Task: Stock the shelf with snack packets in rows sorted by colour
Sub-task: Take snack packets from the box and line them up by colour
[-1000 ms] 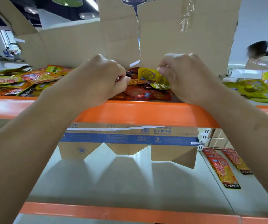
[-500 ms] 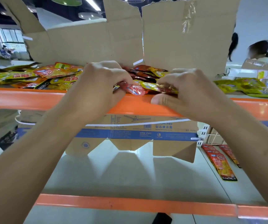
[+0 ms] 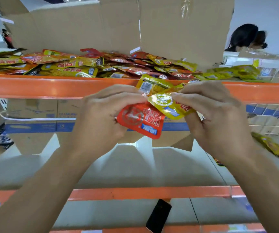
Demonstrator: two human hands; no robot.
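Now my left hand (image 3: 101, 115) pinches the red packet (image 3: 140, 120), my right hand (image 3: 216, 118) the yellow packet (image 3: 167, 105), touching between my fingers (image 3: 128, 96); the heap (image 3: 84, 64) lies above them. Pouches look light, limp, slick: pinch the sealed edges.

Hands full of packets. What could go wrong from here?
The left hand grips the red foil packet by one end; it could slip.
The right hand pinches bunched yellow foil packets; one may drop.
The mixed packet pile reaches the orange shelf edge and could spill.
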